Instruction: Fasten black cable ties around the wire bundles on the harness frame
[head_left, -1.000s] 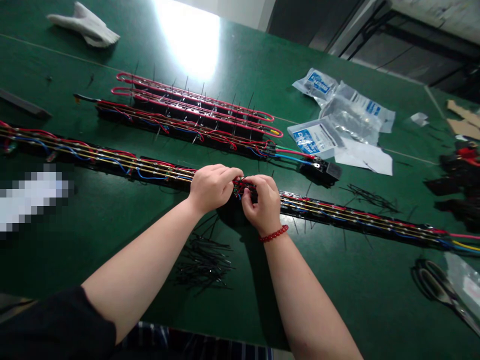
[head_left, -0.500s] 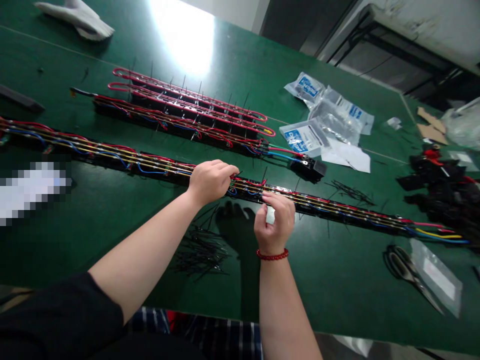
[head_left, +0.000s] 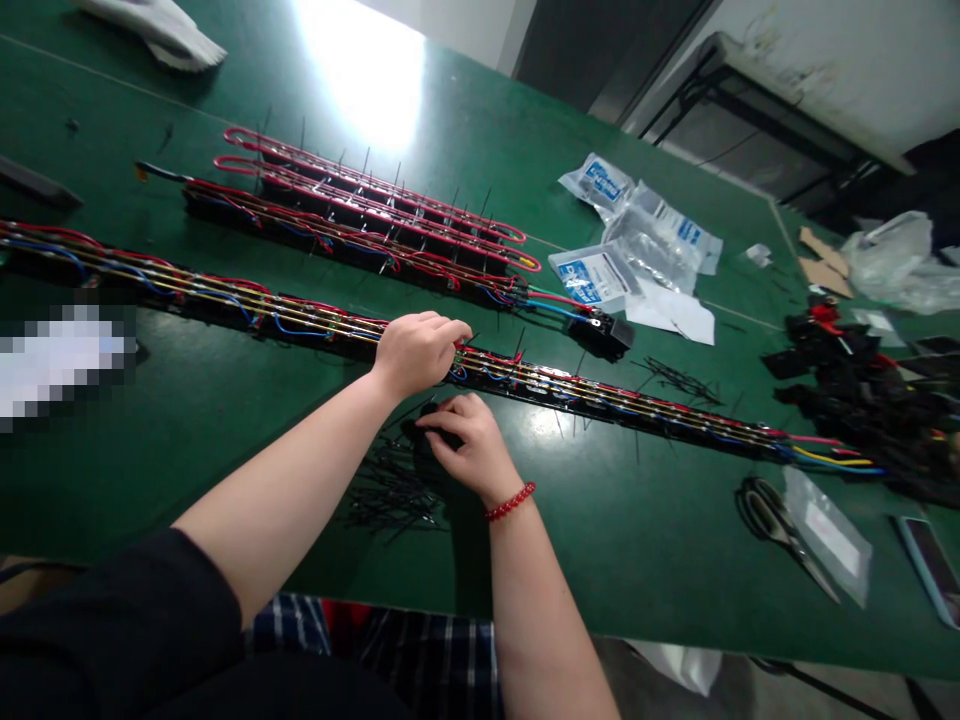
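Note:
A long black strip of wiring harness with red, blue and yellow wires runs across the green table. My left hand lies on this harness, its fingers closed around the wires. Below it, my right hand, with a red bead bracelet on the wrist, is down at a loose pile of black cable ties. Its curled fingers touch dark ties, and I cannot tell whether they hold any.
Two more harness strips with red wire loops lie further back. Also on the table are a black connector block, plastic bags, scissors, a heap of black parts, a white glove and a phone.
My right hand has left the harness and moved down and left to the cable tie pile. My left hand stays on the harness, and the view has shifted slightly.

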